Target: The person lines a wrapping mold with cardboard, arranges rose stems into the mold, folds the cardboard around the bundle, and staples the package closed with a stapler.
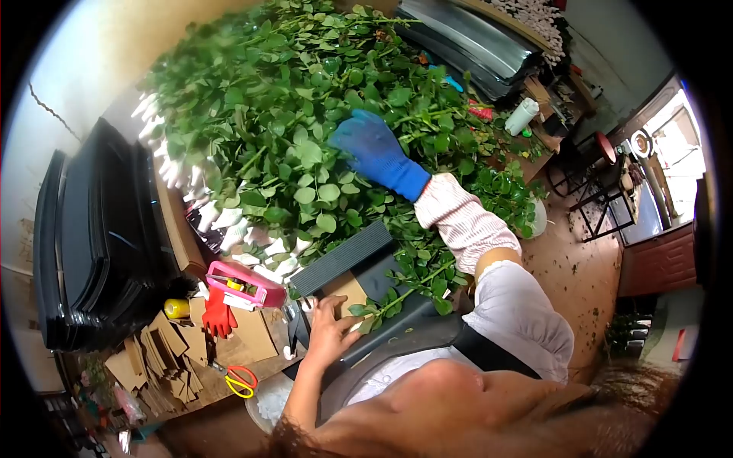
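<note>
My right hand [372,149], in a blue glove, reaches over the large pile of leafy green stems [267,114]. Its fingers lie against the leaves, and their shape is too blurred to read. My bare left hand [330,333] is low in front of me, its fingers curled at the base of a leafy stem [405,298] that points up to the right. Just above this hand are a piece of brown cardboard [345,290] and a dark ribbed block [342,259]. White wrapped heads [179,172] line the left edge of the pile.
Left of my left hand are a pink tape dispenser [263,292], a red glove [218,313], scissors [242,380] and cardboard pieces [153,355]. Black sheets [99,237] stand at the far left. A white bottle [521,116] and dark sleeves [473,46] are at the back right.
</note>
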`<state>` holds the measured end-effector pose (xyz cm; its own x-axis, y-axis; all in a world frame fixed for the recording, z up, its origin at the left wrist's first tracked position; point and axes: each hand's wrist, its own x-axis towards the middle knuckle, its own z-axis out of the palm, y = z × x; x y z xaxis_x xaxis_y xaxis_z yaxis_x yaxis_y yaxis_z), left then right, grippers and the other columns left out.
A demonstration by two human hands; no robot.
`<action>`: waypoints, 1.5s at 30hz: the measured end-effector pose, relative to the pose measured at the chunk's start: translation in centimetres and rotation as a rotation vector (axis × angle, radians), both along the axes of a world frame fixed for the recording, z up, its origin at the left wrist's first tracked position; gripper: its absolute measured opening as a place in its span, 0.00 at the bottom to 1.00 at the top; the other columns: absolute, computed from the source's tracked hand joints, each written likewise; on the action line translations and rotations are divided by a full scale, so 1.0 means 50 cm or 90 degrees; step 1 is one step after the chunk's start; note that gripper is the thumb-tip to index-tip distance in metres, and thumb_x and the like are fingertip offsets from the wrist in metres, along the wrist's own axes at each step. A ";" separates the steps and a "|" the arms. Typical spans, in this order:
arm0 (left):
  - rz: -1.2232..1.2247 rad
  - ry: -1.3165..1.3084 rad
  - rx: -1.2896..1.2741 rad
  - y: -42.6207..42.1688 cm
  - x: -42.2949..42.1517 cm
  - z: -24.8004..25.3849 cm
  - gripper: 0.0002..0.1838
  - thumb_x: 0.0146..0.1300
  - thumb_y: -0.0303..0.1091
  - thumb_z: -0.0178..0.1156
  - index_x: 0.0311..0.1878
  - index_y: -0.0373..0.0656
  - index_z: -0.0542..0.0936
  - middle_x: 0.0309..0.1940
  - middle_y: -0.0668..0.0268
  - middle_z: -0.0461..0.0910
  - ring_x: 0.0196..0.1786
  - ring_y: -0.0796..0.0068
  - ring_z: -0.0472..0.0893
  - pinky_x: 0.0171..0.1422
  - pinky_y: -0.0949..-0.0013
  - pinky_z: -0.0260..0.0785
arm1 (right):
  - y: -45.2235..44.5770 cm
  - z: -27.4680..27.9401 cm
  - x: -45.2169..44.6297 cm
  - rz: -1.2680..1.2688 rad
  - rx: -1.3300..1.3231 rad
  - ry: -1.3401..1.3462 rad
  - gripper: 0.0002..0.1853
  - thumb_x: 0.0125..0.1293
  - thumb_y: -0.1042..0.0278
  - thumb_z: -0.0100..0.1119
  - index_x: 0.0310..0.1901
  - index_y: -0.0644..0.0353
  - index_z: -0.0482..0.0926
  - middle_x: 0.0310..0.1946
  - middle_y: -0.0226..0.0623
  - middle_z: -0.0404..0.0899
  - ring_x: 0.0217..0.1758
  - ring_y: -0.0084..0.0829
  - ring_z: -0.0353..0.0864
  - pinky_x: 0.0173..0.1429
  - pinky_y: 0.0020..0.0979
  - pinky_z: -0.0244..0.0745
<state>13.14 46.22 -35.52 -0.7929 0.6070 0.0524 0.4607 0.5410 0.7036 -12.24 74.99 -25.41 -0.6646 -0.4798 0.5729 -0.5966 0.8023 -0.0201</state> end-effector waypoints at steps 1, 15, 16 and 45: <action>0.004 -0.001 0.006 0.001 0.001 -0.004 0.18 0.45 0.35 0.76 0.44 0.51 0.91 0.62 0.55 0.72 0.69 0.51 0.68 0.80 0.45 0.52 | 0.011 -0.030 0.009 0.022 -0.008 0.078 0.22 0.52 0.73 0.68 0.51 0.47 0.83 0.50 0.34 0.81 0.57 0.40 0.78 0.63 0.43 0.72; 0.012 -0.020 0.020 -0.007 0.007 -0.013 0.16 0.49 0.36 0.75 0.44 0.50 0.91 0.63 0.55 0.72 0.71 0.50 0.67 0.81 0.42 0.48 | 0.065 0.056 0.128 0.015 -0.084 -0.085 0.16 0.71 0.66 0.58 0.59 0.47 0.82 0.56 0.36 0.85 0.56 0.40 0.86 0.62 0.40 0.81; 0.009 -0.020 0.022 -0.007 0.005 -0.014 0.16 0.50 0.36 0.74 0.44 0.50 0.91 0.63 0.56 0.72 0.71 0.51 0.66 0.81 0.42 0.48 | 0.045 0.065 0.127 0.045 -0.108 -0.084 0.15 0.71 0.66 0.59 0.58 0.48 0.83 0.56 0.36 0.85 0.56 0.39 0.86 0.62 0.40 0.81; 0.005 0.019 0.030 -0.013 0.012 -0.032 0.12 0.58 0.38 0.69 0.44 0.50 0.90 0.64 0.54 0.70 0.74 0.52 0.64 0.82 0.36 0.43 | 0.001 -0.031 0.011 -0.138 0.133 -0.165 0.12 0.61 0.66 0.63 0.46 0.53 0.82 0.46 0.41 0.83 0.51 0.44 0.83 0.58 0.43 0.77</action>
